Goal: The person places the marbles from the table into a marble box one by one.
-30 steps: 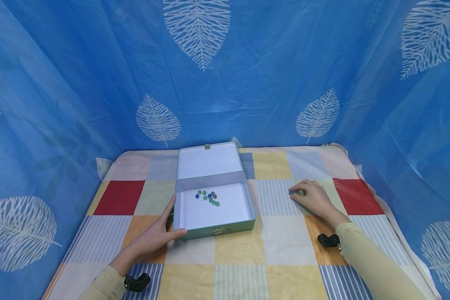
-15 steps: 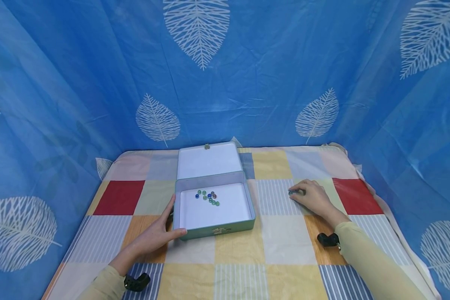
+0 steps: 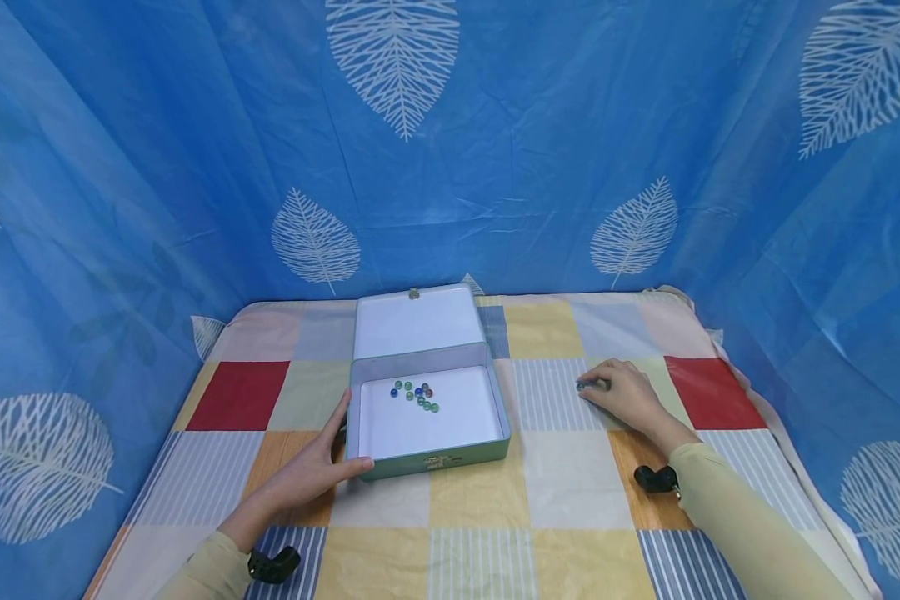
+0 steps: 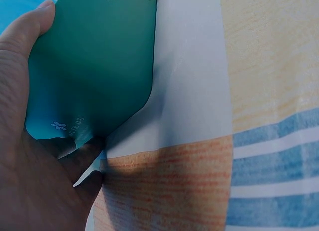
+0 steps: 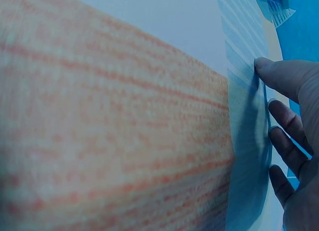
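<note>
A green tin box (image 3: pixel 450 458) with a white inside stands with its hinged lid (image 3: pixel 420 321) laid back. Several green, blue and brownish glass marbles (image 3: pixel 422 401) lie in its upper middle. My left hand (image 3: pixel 311 475) grips the near left corner, thumb over the front rim and fingers along the left side; the left wrist view shows the fingers around the green wall (image 4: pixel 94 66). Off to the right, my right hand (image 3: pixel 624 396) pinches a small bluish-green marble (image 3: pixel 581 385) at the cloth. In the right wrist view, the thumb (image 5: pixel 279 71) touches the cloth and the marble is hidden.
A patchwork-patterned cloth (image 3: pixel 480 500) covers the table. Blue curtains (image 3: pixel 495 208) with white leaf prints close off the back and both sides. Dark wrist devices (image 3: pixel 273 567) are worn on both arms.
</note>
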The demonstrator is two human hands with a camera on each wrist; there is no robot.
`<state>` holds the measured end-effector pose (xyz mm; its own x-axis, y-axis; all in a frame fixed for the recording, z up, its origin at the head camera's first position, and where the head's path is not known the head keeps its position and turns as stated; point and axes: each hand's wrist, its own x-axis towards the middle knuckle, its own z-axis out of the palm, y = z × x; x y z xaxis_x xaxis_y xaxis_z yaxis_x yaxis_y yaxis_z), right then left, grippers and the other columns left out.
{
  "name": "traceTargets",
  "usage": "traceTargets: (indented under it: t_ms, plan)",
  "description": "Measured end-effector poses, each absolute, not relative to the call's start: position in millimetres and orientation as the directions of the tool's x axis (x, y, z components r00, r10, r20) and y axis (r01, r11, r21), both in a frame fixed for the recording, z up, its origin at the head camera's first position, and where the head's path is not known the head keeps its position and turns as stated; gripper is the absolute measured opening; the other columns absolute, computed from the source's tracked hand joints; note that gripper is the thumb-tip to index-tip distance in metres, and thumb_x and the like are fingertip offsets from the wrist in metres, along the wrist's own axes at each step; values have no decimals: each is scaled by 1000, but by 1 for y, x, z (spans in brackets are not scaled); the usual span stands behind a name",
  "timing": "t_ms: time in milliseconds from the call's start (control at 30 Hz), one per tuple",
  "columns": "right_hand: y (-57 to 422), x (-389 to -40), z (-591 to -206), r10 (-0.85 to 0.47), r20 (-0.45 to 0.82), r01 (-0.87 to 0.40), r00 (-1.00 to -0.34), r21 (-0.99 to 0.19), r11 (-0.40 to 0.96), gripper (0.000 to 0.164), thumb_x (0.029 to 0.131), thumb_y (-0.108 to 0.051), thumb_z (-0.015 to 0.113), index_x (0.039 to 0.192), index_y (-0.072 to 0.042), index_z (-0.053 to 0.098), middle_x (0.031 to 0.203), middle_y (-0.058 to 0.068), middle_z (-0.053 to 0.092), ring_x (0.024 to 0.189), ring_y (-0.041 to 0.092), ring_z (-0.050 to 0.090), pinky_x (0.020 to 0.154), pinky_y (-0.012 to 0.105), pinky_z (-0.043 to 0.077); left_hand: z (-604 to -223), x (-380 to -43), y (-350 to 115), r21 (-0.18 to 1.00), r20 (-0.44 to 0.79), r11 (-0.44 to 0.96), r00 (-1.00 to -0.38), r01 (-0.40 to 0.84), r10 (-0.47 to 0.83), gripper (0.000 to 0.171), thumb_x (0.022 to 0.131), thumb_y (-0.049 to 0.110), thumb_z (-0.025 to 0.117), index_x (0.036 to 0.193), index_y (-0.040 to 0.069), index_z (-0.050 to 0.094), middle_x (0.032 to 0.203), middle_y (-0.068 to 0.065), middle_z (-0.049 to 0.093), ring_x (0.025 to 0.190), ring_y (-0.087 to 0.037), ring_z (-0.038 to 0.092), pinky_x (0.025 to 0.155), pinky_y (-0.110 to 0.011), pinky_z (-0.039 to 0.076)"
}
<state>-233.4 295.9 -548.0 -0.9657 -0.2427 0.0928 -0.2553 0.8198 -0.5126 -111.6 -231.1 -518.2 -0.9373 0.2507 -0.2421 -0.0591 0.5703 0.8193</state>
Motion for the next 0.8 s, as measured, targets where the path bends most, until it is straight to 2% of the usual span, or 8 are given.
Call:
traceTargets:
  t_ms: [800]
  plan:
    - [294, -231, -545, -240, 88, -251, -967, -518, 818, 24, 94, -24, 76, 116, -14, 78, 116, 12, 66, 110, 36, 54, 93, 59, 41, -518, -113, -231, 816, -273, 570, -933, -95, 235, 111, 91, 48, 75, 159, 49, -12, 171, -10, -1, 154, -39, 8, 117, -68, 14]
